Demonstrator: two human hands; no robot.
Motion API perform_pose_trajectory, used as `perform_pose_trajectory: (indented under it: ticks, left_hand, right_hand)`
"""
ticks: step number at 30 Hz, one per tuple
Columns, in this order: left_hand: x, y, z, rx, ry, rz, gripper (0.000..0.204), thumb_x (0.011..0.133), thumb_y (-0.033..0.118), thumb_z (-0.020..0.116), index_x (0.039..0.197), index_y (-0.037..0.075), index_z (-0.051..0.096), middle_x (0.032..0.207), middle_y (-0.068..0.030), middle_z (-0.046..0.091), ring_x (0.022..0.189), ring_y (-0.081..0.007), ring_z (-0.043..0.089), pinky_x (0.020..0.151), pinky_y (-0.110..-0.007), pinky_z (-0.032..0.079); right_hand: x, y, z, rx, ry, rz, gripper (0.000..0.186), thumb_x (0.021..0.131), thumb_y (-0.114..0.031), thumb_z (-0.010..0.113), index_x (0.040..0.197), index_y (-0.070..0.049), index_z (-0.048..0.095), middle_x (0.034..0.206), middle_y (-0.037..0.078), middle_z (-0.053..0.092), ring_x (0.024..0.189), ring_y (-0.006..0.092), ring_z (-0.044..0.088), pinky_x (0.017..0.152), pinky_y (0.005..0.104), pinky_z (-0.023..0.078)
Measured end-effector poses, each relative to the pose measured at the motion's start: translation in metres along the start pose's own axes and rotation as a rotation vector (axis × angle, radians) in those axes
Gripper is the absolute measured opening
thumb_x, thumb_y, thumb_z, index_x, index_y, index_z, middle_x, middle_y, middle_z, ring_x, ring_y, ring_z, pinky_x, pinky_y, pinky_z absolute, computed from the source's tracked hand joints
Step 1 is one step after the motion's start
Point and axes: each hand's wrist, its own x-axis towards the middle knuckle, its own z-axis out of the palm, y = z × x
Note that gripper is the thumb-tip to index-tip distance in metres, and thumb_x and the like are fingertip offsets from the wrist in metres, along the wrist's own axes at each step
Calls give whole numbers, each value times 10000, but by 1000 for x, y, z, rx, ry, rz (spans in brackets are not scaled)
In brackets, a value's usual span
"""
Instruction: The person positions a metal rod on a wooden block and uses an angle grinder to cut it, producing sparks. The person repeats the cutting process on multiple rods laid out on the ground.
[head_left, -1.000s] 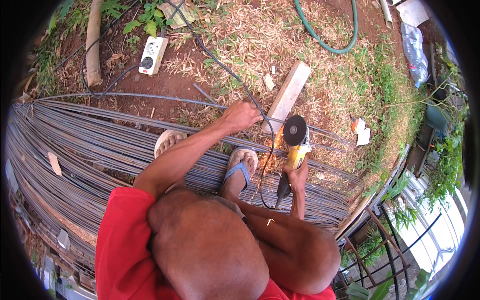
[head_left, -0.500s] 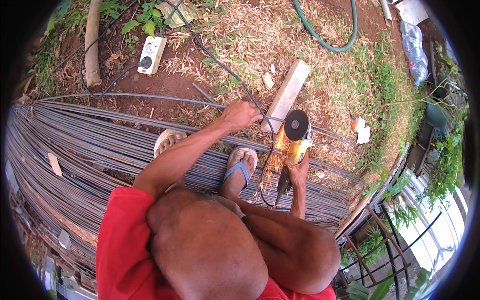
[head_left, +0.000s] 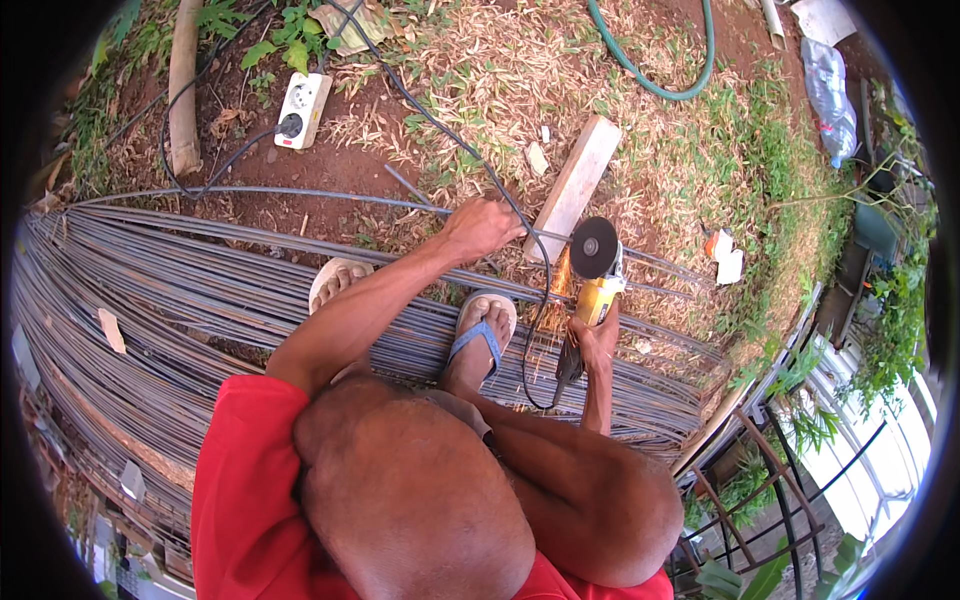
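Note:
My left hand (head_left: 483, 230) is closed around a thin steel rod (head_left: 553, 238), pressing it near a wooden block (head_left: 578, 186). My right hand (head_left: 597, 340) grips a yellow and black angle grinder (head_left: 598, 298) by its body. The grinder's dark cutting disc (head_left: 594, 248) is at the rod's end, beside the block. Orange sparks (head_left: 556, 300) stream down from the disc toward me. The black power cord (head_left: 484, 165) crosses in front of my left hand and loops down to the grinder's rear.
A wide bundle of steel rods (head_left: 180, 290) lies beneath me, and my sandalled feet (head_left: 483, 335) stand on it. A white power strip (head_left: 302, 110) with a plug rests on the soil. A green hose (head_left: 655, 85) and a plastic bottle (head_left: 830, 100) lie farther off.
The spray of sparks has become narrower and thinner. The grinder has shifted very slightly; my left hand keeps its place on the rod.

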Motion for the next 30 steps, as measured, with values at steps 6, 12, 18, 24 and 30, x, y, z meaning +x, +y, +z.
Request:
perform_pose_trajectory:
  ticks: [6,12,18,24,30]
  left_hand:
    - [3,1,3,-21,38,17,312,1000,352,690,1014,65,811,932,-130,767,690,-293,735,619,-448,641]
    - [2,5,-4,-45,30,16,294,1008,336,672,959,60,763,891,-127,731,721,-343,727,650,-483,615]
    - [2,3,-4,-28,3,9,302,1020,345,651,992,70,771,937,-118,742,745,-340,734,674,-476,625]
    - [3,4,-4,-2,-30,-5,325,1034,366,635,1018,77,783,959,-117,752,738,-314,740,672,-458,639]
    - [1,-1,0,19,0,10,345,1036,382,636,1020,71,784,949,-123,752,710,-298,736,646,-449,642]
  right_hand:
    - [-4,-1,-4,-28,10,74,621,742,-79,789,1311,-12,549,1053,109,696,911,213,668,837,352,553]
    - [-5,0,-2,2,25,22,612,740,-88,788,1301,-21,552,1044,102,699,913,219,675,843,356,554]
    - [-2,2,-2,-31,21,47,600,738,-82,777,1290,-17,551,1037,110,700,921,227,684,854,364,556]
    - [-3,2,-2,-38,25,69,623,733,-83,777,1306,-11,545,1044,112,702,912,222,685,846,358,558]
    - [-2,2,-1,14,-3,71,650,741,-72,779,1338,0,532,1053,107,696,906,208,676,844,356,558]
